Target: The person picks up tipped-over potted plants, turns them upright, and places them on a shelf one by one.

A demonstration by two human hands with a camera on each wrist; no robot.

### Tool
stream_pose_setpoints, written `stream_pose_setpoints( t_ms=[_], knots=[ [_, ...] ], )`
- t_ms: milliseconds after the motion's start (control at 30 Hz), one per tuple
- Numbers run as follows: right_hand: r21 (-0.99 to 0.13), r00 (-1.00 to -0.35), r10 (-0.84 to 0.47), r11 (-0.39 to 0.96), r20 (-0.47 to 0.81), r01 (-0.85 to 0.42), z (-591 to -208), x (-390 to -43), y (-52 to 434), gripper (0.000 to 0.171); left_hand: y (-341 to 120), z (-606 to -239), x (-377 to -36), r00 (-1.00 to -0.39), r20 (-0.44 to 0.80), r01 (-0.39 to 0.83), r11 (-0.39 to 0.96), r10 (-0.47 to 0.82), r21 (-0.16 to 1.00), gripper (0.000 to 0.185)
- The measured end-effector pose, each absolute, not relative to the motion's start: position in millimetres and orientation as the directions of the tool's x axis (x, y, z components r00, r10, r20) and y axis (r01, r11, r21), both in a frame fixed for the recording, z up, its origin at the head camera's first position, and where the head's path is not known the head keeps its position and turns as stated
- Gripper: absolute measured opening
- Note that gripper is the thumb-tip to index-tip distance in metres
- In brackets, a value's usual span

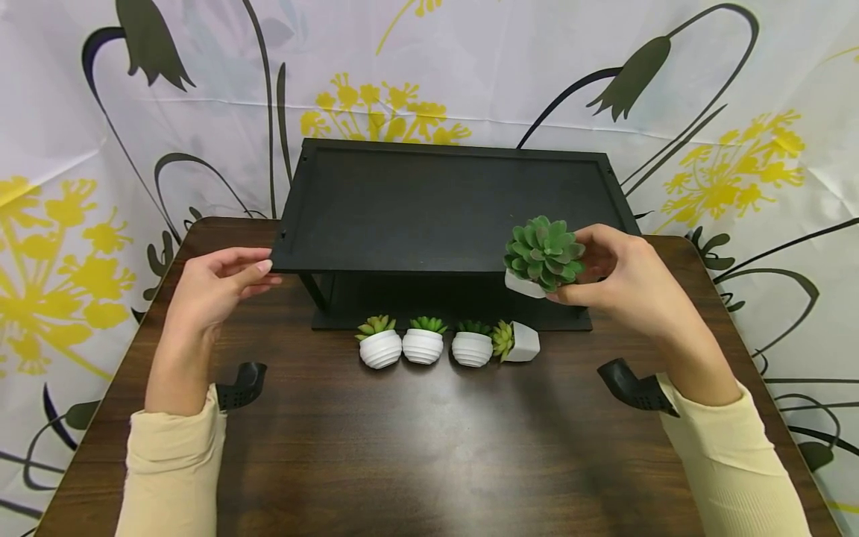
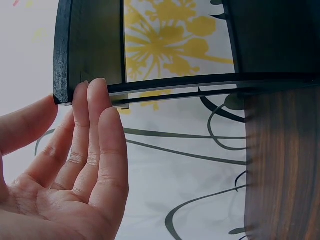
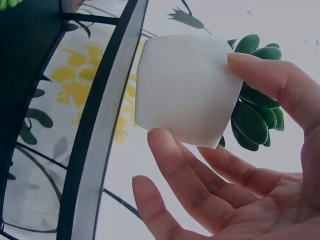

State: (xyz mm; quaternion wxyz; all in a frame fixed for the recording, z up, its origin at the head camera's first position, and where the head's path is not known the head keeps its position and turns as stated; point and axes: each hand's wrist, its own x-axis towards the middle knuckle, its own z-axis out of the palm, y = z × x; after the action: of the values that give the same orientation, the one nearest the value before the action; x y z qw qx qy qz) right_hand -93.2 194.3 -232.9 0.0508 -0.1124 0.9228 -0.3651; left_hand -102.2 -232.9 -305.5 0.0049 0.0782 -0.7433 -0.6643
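My right hand (image 1: 624,276) holds a potted succulent (image 1: 545,253) over the front right part of a black two-tier shelf (image 1: 436,209). Thumb and fingertips grip its white angular pot (image 3: 187,90), seen close in the right wrist view, with thick green leaves beyond. At the shelf's front left corner, my left hand (image 1: 218,287) pinches the top board's edge, thumb on the outer side and fingers beneath (image 2: 92,130). Three small succulents in round ribbed white pots (image 1: 380,349) stand in front of the shelf. Beside them a succulent in an angular white pot (image 1: 525,343) lies tipped, leaves pointing left.
The shelf stands at the back of a dark wooden table (image 1: 416,462). Behind it hangs a white cloth with yellow and dark flower prints (image 1: 382,104). Black wrist camera mounts (image 1: 634,384) stick out from both sleeves above the table.
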Motion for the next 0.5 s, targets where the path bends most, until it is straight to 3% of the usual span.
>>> stream_pose_setpoints(
  t_ms=[500],
  knots=[
    [-0.753, -0.959, -0.280, 0.639, -0.039, -0.156, -225.6, -119.0, 170.1, 0.050, -232.5, -305.8, -101.4, -0.988, -0.091, -0.102, 0.087, -0.122, 0.991, 0.011]
  ],
)
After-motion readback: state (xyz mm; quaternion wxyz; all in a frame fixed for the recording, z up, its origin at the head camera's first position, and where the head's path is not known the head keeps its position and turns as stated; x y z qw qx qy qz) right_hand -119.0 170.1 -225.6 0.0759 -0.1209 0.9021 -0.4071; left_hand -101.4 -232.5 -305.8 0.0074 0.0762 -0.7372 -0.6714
